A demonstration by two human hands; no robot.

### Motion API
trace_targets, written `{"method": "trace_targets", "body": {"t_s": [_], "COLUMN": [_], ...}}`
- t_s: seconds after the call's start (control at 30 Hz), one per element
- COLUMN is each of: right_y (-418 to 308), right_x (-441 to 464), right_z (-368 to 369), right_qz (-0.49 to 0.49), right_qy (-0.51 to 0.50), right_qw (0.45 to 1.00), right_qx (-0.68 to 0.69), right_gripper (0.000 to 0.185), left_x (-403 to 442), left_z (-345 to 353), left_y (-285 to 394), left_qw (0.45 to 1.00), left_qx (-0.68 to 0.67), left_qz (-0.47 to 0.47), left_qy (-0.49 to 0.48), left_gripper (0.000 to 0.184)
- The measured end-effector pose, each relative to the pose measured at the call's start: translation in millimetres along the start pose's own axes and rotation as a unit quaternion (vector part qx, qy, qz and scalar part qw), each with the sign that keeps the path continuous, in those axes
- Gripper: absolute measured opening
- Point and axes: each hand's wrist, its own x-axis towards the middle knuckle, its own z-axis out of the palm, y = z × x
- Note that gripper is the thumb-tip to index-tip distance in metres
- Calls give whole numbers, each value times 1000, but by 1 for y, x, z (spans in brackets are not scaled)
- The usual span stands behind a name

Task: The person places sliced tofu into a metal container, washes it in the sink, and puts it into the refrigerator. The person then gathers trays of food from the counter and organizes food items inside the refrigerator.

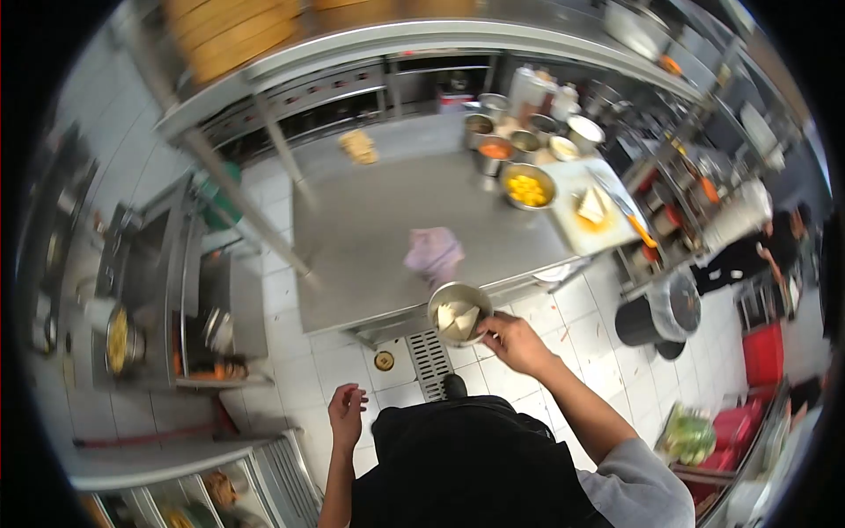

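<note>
White tiles cover the floor (286, 304), with a slotted drain (430, 356) set in beside a round brass cover (384, 361). A steel desk (361, 211) stands beneath a raised shelf (422, 37). A sink (141, 255) lies left; a black bin (641, 320) stands right. Pale tiles face the left wall (132, 132).

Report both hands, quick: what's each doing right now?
Left hand: open, empty, fingers loosely bent.
Right hand: closed on the edge of a metal bowl, pale pieces inside.
</note>
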Motion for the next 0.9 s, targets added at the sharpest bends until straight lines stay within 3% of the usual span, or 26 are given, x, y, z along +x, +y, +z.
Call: {"method": "trace_targets", "body": {"t_s": [0.17, 0.27, 0.4, 0.5, 0.6, 0.7, 0.83, 0.9], "right_y": [111, 163, 202, 173, 232, 308, 387, 408], "right_x": [23, 48, 68, 68, 56, 57, 85, 109], "right_z": [-47, -52, -69, -127, -180, -236, -281, -299], "right_qz": [99, 91, 127, 214, 265, 325, 349, 375], "right_qy": [109, 162, 130, 120, 241, 307, 252, 173], "right_qw": [988, 981, 983, 968, 934, 887, 881, 893], "right_qx": [-49, -63, -28, 50, 16, -113, -197, -178], "right_gripper": [17, 16, 32, 55, 58, 65, 72, 77], "left_x": [79, 120, 169, 193, 206, 212, 215, 231], "left_z": [108, 155, 205, 240, 281, 329, 425, 484], "left_y": [81, 95, 100, 125, 169, 217, 261, 255], "left_qw": [990, 976, 958, 940, 921, 887, 847, 798], "left_qx": [59, 94, 120, 141, 135, 143, 182, 243], "left_qz": [99, 143, 173, 216, 263, 299, 269, 362], "left_qy": [-82, -133, -197, -224, -254, -320, -420, -415], "left_gripper": [20, 21, 25, 35, 47, 58, 74, 81]}}
